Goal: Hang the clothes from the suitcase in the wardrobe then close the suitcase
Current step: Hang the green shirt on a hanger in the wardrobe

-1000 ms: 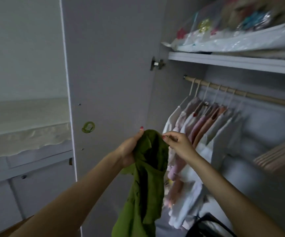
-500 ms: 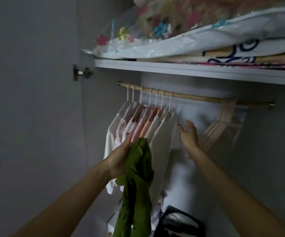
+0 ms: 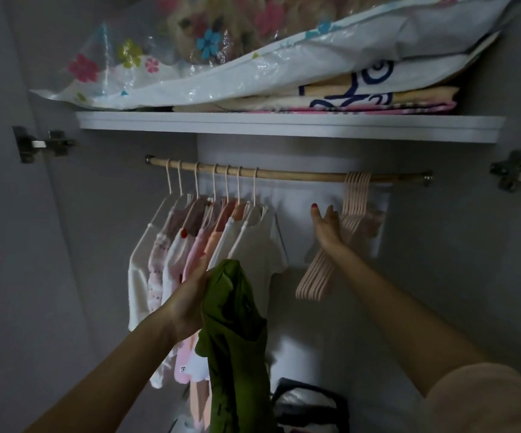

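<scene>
The green garment [image 3: 237,345] is running off the bottom edge, covering the left hand's [image 3: 190,295] fingers; the right hand's [image 3: 328,226] fingertips are disappearing behind the empty pink hangers [image 3: 351,214]

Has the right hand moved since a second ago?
Yes. The right hand left the green garment and went rightward along the rod, past the hung clothes, to the empty hangers.
</scene>
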